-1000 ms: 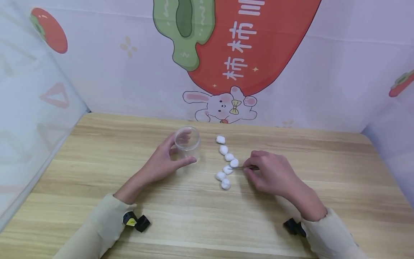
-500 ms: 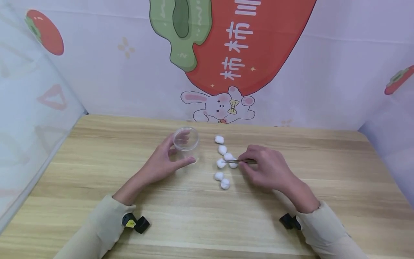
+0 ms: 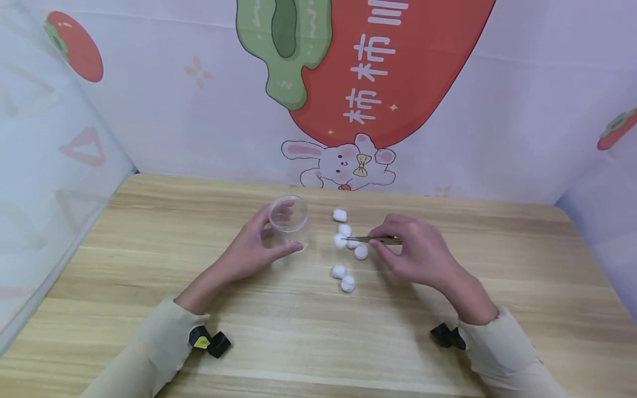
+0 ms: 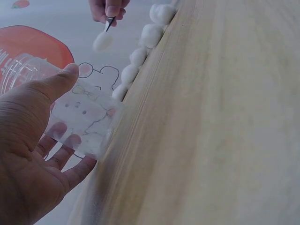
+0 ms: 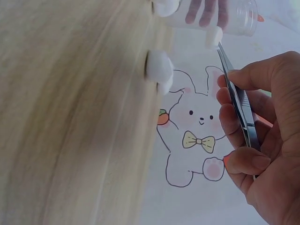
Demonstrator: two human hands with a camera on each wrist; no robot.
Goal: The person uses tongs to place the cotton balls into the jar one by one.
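Presently: white ball (image 3: 340, 240) lifted, table's far edge (image 3: 473, 205) beyond.
Gripped: tweezers (image 5: 243, 110), right hand (image 3: 420, 249); jar (image 3: 288, 224), left hand (image 3: 252, 247). Probable next: jarward carry.

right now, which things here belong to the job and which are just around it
Part of the job, it seems:
- clear jar, held in the left hand
- tweezers, in the right hand
- cotton ball in their tips
- six other cotton balls

Just around:
- wood-grain table
- rabbit-print backdrop
- black wrist devices
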